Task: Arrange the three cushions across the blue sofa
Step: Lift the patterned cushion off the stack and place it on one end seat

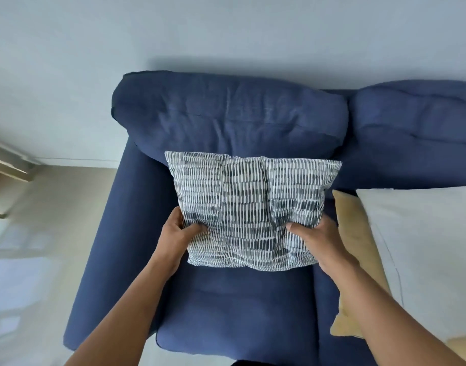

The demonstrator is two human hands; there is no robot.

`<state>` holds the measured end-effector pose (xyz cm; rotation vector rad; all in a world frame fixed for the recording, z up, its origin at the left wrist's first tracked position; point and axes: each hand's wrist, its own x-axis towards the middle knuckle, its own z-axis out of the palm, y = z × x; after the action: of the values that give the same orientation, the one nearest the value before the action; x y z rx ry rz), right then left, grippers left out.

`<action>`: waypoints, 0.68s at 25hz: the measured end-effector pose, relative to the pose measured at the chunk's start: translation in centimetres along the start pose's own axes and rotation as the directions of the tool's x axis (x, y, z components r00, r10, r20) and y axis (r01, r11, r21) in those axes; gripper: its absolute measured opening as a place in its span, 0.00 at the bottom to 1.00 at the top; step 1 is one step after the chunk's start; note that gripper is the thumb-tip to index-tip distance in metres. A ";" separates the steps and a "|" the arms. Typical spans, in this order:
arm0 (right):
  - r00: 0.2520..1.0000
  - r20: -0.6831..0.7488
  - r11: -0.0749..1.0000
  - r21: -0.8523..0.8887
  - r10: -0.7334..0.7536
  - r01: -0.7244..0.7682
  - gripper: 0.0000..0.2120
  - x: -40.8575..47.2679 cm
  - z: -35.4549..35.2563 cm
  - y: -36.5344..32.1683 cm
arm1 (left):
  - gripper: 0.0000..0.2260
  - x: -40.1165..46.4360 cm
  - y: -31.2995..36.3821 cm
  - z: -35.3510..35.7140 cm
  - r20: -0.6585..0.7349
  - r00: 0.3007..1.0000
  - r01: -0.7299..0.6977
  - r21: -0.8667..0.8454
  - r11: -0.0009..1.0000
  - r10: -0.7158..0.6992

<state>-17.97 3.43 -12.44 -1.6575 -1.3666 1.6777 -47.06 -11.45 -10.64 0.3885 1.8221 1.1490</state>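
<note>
A blue-and-white patterned cushion (249,207) leans toward the left back pillow of the blue sofa (226,307). My left hand (177,229) grips its lower left edge and my right hand (315,237) grips its lower right edge. To the right, a yellow cushion (355,249) lies flat on the seat. A white cushion (421,249) lies stacked on top of it and covers most of it.
The sofa's left armrest (107,233) borders a beige floor (49,212). A pale wall (200,33) rises behind the sofa. A wooden furniture edge (7,167) shows at the far left. The second back pillow (416,122) is at the right.
</note>
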 end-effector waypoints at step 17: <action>0.991 0.030 0.966 -0.230 0.133 -0.122 0.19 13.7 8.4 8.5 | 0.37 14.4 -7.8 3.5 -0.093 0.986 0.162 0.381 0.910 -0.137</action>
<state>-25.63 8.25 -28.17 -1.8804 -1.5539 1.6909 -50.26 -4.00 -25.33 0.4319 2.1009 0.6977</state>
